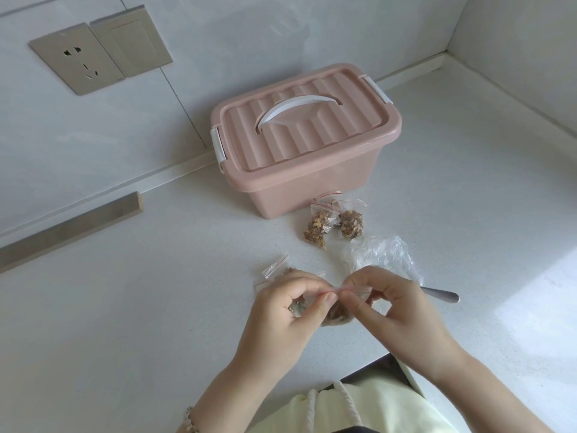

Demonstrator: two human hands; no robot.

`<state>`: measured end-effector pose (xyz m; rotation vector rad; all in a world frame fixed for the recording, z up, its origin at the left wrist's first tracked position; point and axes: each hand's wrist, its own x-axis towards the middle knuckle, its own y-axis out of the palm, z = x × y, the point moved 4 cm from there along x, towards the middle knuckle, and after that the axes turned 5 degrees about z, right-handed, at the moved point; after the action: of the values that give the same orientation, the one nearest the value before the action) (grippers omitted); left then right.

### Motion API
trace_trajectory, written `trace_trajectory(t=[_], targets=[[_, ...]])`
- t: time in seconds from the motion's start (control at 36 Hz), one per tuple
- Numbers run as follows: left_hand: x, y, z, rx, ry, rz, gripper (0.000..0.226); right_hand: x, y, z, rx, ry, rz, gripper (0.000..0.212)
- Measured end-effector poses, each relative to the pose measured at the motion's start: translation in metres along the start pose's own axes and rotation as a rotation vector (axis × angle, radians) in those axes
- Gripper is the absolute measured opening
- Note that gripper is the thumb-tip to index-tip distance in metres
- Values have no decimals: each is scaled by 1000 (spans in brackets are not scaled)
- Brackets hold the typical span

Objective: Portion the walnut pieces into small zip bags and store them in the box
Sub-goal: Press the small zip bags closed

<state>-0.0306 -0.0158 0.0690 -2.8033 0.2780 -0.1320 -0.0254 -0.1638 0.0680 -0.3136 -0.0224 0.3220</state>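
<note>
My left hand (285, 310) and my right hand (393, 310) pinch the red-striped top of a small zip bag (338, 312) holding walnut pieces, just above the counter. Filled zip bags (318, 226) of walnut pieces lie in front of the pink box (312, 185), another (351, 223) beside them. The box has its ribbed lid shut, with a white handle and white clips. Small zip bags (274, 267) lie behind my left hand, partly hidden by it.
A crumpled clear plastic bag (381, 254) lies behind my right hand, and a metal spoon (443, 295) pokes out to its right. The white counter (156, 307) meets a wall with a socket (78, 57). The counter's front edge runs near my body.
</note>
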Motion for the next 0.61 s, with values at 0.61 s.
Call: trace_trajectory(t=[0.61], targets=[[13,-14,16,190,32,39,11,22,-15,-24,-224,-107,56,8]])
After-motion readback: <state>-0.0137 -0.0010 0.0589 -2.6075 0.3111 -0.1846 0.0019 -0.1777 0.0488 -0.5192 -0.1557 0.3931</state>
